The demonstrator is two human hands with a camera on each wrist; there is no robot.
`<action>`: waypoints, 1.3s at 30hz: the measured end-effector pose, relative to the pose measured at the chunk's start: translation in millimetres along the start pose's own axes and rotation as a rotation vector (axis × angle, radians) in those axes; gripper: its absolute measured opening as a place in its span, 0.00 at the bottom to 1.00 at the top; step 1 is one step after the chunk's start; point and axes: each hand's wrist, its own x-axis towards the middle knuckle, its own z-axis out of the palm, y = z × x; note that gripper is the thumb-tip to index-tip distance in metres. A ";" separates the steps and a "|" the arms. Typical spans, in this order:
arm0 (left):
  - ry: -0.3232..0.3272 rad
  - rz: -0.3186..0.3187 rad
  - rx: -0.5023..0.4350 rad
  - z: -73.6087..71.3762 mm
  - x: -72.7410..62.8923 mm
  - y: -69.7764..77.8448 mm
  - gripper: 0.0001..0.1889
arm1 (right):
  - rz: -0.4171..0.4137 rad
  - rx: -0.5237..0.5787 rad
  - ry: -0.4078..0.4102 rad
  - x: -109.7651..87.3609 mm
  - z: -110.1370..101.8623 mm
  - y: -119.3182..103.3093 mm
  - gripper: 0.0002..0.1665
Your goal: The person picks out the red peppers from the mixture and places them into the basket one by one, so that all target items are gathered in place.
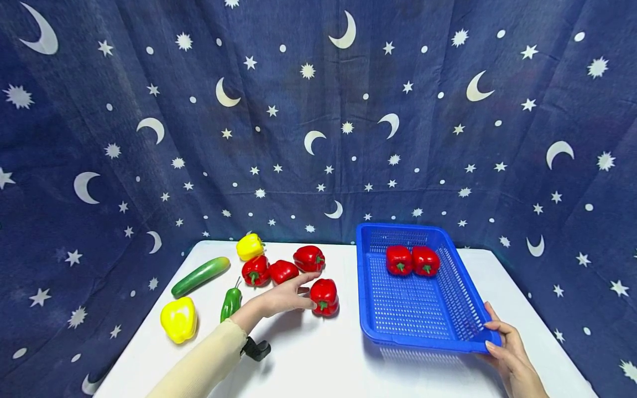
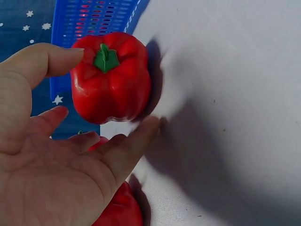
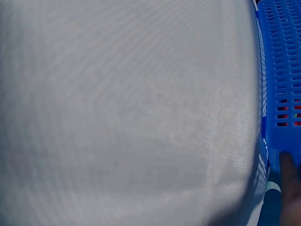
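My left hand (image 1: pixel 287 297) reaches beside a red bell pepper (image 1: pixel 324 297), its thumb and fingers spread apart. Seen from the left wrist, the thumb tip overlaps the edge of that pepper (image 2: pixel 111 80); whether it touches I cannot tell. The fingers of the left hand (image 2: pixel 61 165) are loosely extended and grip nothing. At the near right corner of a blue plastic basket (image 1: pixel 415 341), my right hand (image 1: pixel 512 354) holds the rim, thumb on top and fingers along the outer side. Two red bell peppers (image 1: pixel 412 261) lie together inside, towards the back.
Left of the basket on the white table (image 1: pixel 318 365) lie more red bell peppers (image 1: pixel 309 258), a yellow bell pepper (image 1: pixel 250 246), a larger yellow one (image 1: pixel 179 319), a green chili pepper (image 1: pixel 231 303) and a cucumber (image 1: pixel 200 276). A blue star-patterned cloth (image 1: pixel 298 110) hangs behind.
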 end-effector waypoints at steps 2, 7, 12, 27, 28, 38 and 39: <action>-0.019 -0.012 -0.016 0.7 3.4 -0.1 0.43 | 0.010 -0.004 0.004 0.3 -0.8 0.0 0.20; -0.047 -0.037 -0.018 1.8 11.2 2.7 0.46 | 0.025 -0.019 0.016 0.6 -2.0 1.4 0.20; -0.053 -0.061 -0.006 2.4 17.5 4.7 0.46 | -0.002 -0.010 0.004 0.8 -2.2 2.3 0.20; -0.069 -0.074 0.073 3.5 22.8 5.2 0.46 | -0.008 -0.013 0.003 0.7 -1.8 3.0 0.20; -0.066 -0.077 0.079 3.8 22.9 5.1 0.46 | 0.002 -0.011 0.007 0.8 -1.9 3.3 0.20; -0.061 -0.083 0.125 7.8 22.2 4.1 0.45 | 0.015 -0.027 0.019 0.8 -1.1 3.4 0.20; -0.059 -0.085 0.133 8.1 22.3 4.2 0.45 | 0.016 -0.026 0.022 0.8 -1.0 3.2 0.20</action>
